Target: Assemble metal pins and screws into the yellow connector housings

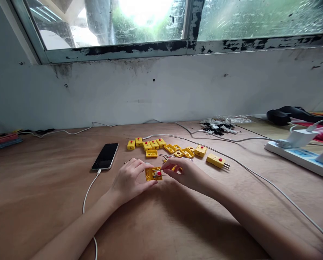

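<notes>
1. A plywood work table (pixel 47 195) is in use beneath a rain-streaked window (pixel 109 21) set in a stained white wall (pixel 161 86).
2. A smartphone (pixel 105 156) is placed just beyond the left hand (pixel 130 180); a power strip (pixel 296 159) is placed well to the right of the right hand (pixel 184 174).
3. Yellow connector housings (pixel 153 145) with red dots are spread beyond both hands. A pronged yellow connector (pixel 215 160) is set beyond the right hand.
4. An open yellow housing (pixel 153 174) is held on the table between the hands.
5. The left hand is curled, its fingers (pixel 147 167) braced on the housing's left side. The right hand is narrowed to a pinch over the housing's red-marked centre; the exact contact is hidden.
</notes>
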The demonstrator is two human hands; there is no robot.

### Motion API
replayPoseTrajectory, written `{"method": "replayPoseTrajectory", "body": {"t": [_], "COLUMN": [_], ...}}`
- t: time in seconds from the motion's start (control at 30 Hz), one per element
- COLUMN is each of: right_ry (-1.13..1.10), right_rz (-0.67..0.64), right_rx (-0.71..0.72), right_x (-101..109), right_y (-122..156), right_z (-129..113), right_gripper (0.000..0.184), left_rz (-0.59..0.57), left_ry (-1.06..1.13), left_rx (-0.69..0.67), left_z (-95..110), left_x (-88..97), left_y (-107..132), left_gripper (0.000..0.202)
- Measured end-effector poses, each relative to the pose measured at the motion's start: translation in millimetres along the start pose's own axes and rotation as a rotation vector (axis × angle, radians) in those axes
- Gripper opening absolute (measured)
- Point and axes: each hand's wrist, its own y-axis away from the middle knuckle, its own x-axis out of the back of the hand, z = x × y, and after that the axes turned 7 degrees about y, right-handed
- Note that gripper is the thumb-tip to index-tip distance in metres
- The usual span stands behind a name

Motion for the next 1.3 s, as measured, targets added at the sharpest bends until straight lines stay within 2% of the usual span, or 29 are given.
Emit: {"method": "replayPoseTrajectory", "body": {"t": [0.2, 0.4, 0.77, 0.97, 1.07, 1.13, 1.3], "right_ry": [-0.278, -0.405, -0.686, -0.637, -0.601, -0.478, -0.049], "right_rz": [-0.065, -0.116, -0.212, -0.292, -0.29, -0.228, 0.036], "right_rx": [-0.037, -0.059, -0.173, -0.153, -0.138, -0.092, 0.029], "right_x": [8.1, 8.5, 13.0, 8.6, 8.0, 8.3, 4.1], "right_y": [-0.3, -1.8, -4.3, -5.3, -4.3, -2.8, 1.3], "right_z": [-6.1, -0.2, -5.9, 2.7, 1.8, -0.6, -2.9], "right_gripper": [0.011, 0.023, 0.027, 0.029, 0.027, 0.025, 0.011], "left_rz": [0.012, 0.05, 0.096, 0.114, 0.1, 0.088, 0.057], "left_ry": [0.014, 0.03, 0.019, 0.013, 0.014, 0.021, 0.01], "left_rx": [-0.006, -0.031, -0.056, -0.075, -0.079, -0.073, -0.061], "left_z": [1.3, 2.7, 7.3, 7.5, 6.2, 5.2, 3.5], "left_x": [1.4, 2.7, 6.2, 5.2, 4.2, 3.7, 2.7], "left_y": [-0.4, -0.2, -1.9, -1.9, -1.7, -1.7, -1.8], "left_gripper": [0.029, 0.028, 0.027, 0.029, 0.029, 0.03, 0.031]}}
